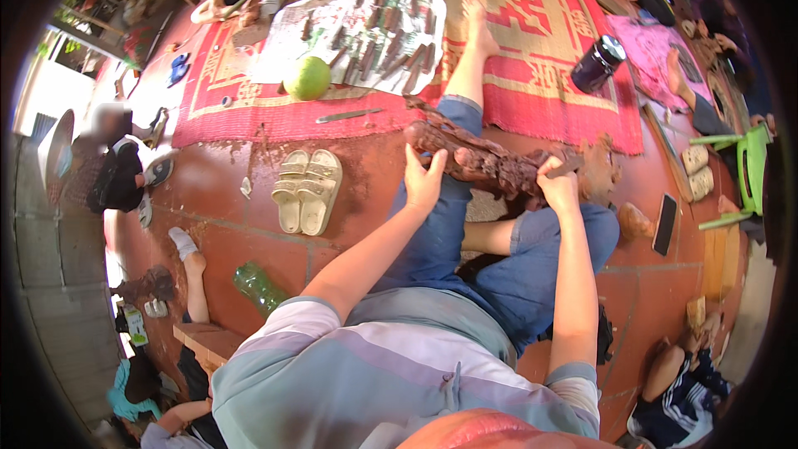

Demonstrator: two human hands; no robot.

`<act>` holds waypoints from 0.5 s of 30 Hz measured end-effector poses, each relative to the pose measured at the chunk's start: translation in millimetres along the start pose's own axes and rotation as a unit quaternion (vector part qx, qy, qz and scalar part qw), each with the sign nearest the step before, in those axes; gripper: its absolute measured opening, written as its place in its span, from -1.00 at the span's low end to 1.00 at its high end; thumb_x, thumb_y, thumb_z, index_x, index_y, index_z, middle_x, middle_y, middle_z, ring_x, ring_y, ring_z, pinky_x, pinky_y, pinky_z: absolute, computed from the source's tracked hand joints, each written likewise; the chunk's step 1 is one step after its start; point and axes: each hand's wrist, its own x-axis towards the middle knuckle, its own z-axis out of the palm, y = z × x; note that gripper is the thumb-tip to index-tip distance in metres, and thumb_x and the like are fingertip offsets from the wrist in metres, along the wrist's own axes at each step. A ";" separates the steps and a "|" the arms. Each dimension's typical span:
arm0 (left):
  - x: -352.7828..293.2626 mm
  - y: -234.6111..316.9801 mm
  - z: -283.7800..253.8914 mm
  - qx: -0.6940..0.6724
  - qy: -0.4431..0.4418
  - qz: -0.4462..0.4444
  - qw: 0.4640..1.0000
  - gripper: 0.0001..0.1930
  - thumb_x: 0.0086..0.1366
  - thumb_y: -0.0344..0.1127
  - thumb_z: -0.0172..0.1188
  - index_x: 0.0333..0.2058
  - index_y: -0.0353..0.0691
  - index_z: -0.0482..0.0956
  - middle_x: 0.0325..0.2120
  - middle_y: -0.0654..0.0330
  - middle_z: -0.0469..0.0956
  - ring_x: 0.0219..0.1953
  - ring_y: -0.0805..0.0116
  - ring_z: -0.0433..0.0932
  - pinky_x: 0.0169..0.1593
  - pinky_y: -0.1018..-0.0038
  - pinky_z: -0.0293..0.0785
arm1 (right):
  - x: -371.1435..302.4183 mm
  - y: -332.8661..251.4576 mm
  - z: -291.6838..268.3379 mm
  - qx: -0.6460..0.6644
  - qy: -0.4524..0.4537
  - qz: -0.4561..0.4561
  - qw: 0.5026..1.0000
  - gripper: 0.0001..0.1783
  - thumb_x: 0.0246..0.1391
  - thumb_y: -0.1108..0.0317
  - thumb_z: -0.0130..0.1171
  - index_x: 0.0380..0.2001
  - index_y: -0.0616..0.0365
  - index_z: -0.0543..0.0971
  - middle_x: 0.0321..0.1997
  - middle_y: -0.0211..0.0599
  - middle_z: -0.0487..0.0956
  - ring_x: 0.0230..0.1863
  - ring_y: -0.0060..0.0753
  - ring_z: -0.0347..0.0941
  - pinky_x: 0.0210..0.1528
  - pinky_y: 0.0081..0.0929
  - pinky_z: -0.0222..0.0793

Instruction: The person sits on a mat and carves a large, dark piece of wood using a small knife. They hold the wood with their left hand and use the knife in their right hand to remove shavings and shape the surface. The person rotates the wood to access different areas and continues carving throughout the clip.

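Note:
Across my raised legs lies a knobbly, dark reddish-brown wood carving (490,162), with branching ends and a paler right end. My left hand (426,179) grips its left end, the thumb apart from the fingers. Near its right end, my right hand (559,187) is closed on a small dark flat piece (566,167), pressed close to the carving; I cannot make out its exact kind. Ahead, several carving chisels (391,46) are spread over a printed paper sheet (332,2). A thin metal tool (349,115) lies at the mat's near edge.
A green round fruit (307,78) rests on the sheet's near edge. The red-and-yellow mat (532,91) holds a dark flask (598,62). Sandals (307,191) and a green plastic bottle (259,288) are on the left; a phone (664,224) and green stool (752,170) right. Other people sit around.

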 end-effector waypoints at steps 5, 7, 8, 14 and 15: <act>-0.1 10.0 -1.2 0.011 -0.002 -0.017 1.000 -0.43 0.17 -0.26 0.21 0.05 -0.41 0.17 -0.31 0.04 0.54 -0.24 0.33 0.51 -0.12 0.45 0.40 | 2.6 -16.6 -12.4 0.076 -0.047 0.098 0.991 -0.91 -0.29 0.49 0.18 -0.65 0.13 0.46 -0.63 -0.25 0.52 -0.51 -0.17 0.48 -0.37 -0.30 0.34; 0.3 17.5 3.2 0.018 -0.005 -0.018 1.000 -0.43 0.18 -0.27 0.20 0.07 -0.39 0.17 -0.21 0.02 0.50 -0.18 0.33 0.48 -0.06 0.45 0.37 | -0.2 2.5 0.9 -0.011 -0.023 0.007 1.000 -0.91 -0.29 0.47 0.19 -0.65 0.12 0.46 -0.62 -0.26 0.52 -0.50 -0.18 0.49 -0.33 -0.30 0.34; 1.1 11.9 2.3 -0.001 -0.007 -0.011 1.000 -0.43 0.18 -0.28 0.19 0.08 -0.39 0.17 -0.19 0.03 0.48 -0.15 0.32 0.47 -0.05 0.45 0.36 | 1.0 2.4 1.5 0.016 -0.023 0.032 0.999 -0.91 -0.29 0.45 0.19 -0.65 0.10 0.46 -0.60 -0.28 0.53 -0.47 -0.18 0.49 -0.29 -0.29 0.33; 2.2 2.4 1.2 -0.011 -0.010 0.011 1.000 -0.45 0.19 -0.33 0.17 0.10 -0.36 0.17 -0.09 0.05 0.41 -0.06 0.34 0.39 0.04 0.45 0.28 | 9.7 -0.5 -13.6 0.096 -0.090 0.131 0.983 -0.93 -0.29 0.44 0.18 -0.62 0.12 0.50 -0.61 -0.20 0.54 -0.51 -0.27 0.53 -0.41 -0.35 0.39; 2.3 5.0 1.9 -0.021 -0.020 0.002 1.000 -0.45 0.20 -0.33 0.17 0.10 -0.36 0.17 -0.09 0.06 0.40 -0.05 0.34 0.37 0.05 0.45 0.26 | 4.3 -0.4 -10.2 0.045 -0.040 0.077 0.995 -0.94 -0.28 0.45 0.17 -0.62 0.12 0.49 -0.62 -0.20 0.53 -0.53 -0.24 0.51 -0.44 -0.35 0.38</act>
